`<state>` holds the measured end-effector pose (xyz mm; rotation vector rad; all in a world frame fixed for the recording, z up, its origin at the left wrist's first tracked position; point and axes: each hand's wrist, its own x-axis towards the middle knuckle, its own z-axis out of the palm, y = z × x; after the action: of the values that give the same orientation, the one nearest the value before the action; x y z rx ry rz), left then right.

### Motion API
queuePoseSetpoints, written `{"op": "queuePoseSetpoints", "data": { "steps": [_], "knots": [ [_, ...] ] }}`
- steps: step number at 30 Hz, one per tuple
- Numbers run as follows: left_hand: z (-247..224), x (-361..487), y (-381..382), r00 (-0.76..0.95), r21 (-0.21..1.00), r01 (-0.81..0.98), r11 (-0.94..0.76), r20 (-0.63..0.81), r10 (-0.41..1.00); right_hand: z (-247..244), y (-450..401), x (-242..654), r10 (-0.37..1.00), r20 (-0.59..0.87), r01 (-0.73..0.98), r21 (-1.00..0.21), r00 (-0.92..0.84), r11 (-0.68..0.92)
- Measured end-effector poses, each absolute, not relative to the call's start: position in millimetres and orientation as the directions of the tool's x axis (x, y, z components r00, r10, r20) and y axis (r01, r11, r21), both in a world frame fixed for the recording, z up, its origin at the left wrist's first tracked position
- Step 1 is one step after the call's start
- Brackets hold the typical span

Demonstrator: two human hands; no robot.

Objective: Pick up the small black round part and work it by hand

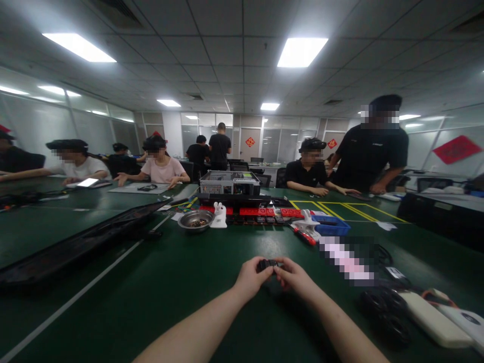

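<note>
Just above the green table (181, 312), a small black blocky part (267, 263) is held between both hands. My left hand (252, 276) is closed on its left side, thumb across the near face. From the right, my right hand (293, 275) pinches the same part with thumb and fingers. Its exact kind is too small to make out, and the fingers cover much of it. Beyond the hands stand a metal bowl (195, 220) with small pieces in it and a white stand (219, 217).
A red-handled tool (304, 236) lies by a second white stand (307, 222) and a blue tray (335, 228). Behind is an open metal computer case (229, 184). A long black panel (75, 242) spans the left. Black round items (385, 312) and a cream power bank-like block (434, 317) lie right. Co-workers sit opposite.
</note>
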<state>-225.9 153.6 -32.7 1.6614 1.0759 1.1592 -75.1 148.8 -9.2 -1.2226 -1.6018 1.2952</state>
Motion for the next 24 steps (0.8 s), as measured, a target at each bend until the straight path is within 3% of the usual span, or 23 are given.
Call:
{"op": "queuePoseSetpoints", "data": {
  "steps": [13,19,24],
  "knots": [
    [-16.7,-226.8,141.3,0.177,0.831,0.354,-0.430,0.393,0.903,-15.5,151.6,-75.6,0.948,-0.166,0.260,-0.961,-0.271,-0.093],
    [-18.9,-227.6,142.2,0.201,0.831,0.345,-0.436,0.388,0.899,-15.2,150.2,-75.5,0.945,-0.142,0.279,-0.958,-0.295,-0.057],
    [-25.3,-227.8,146.7,0.243,0.897,0.253,-0.363,0.304,0.921,-15.6,152.3,-71.4,0.948,-0.048,0.269,-0.962,-0.313,0.040]
  ]
}}
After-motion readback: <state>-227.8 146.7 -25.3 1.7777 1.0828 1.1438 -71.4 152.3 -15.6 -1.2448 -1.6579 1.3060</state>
